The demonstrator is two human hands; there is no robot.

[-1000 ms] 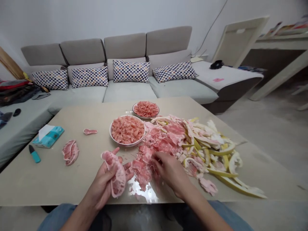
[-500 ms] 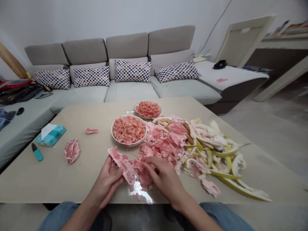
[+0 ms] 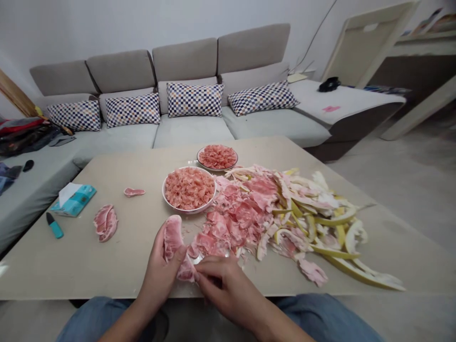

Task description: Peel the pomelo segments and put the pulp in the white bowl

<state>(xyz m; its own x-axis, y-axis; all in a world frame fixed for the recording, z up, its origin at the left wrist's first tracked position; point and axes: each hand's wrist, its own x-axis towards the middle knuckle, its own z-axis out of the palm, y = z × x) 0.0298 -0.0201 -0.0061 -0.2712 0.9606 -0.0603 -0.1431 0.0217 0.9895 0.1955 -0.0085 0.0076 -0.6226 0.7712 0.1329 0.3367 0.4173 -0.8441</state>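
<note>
Fingers of the left hand [image 3: 160,271] are wrapped snugly round a pink citrus segment [image 3: 173,241], and the right hand [image 3: 228,287] is pinching its lower end, right by the near edge of the beige table [image 3: 107,270]. Big messy peel heap [image 3: 245,213] off to the right, white bowl [image 3: 189,210] of pulp beside it, dark-rimmed dish [image 3: 218,168] behind, tissue pack [image 3: 79,200] far left, little teal-and-black tool [image 3: 55,229] near that.

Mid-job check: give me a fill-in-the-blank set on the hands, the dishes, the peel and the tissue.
The held fruit segment has its upper part in the ____ hand.
Pulp is heaped in ____ dishes.
Peel lies to the ____ of them.
A ____ tissue pokes from the blue packet.

Missing words: left; two; right; white.
</note>
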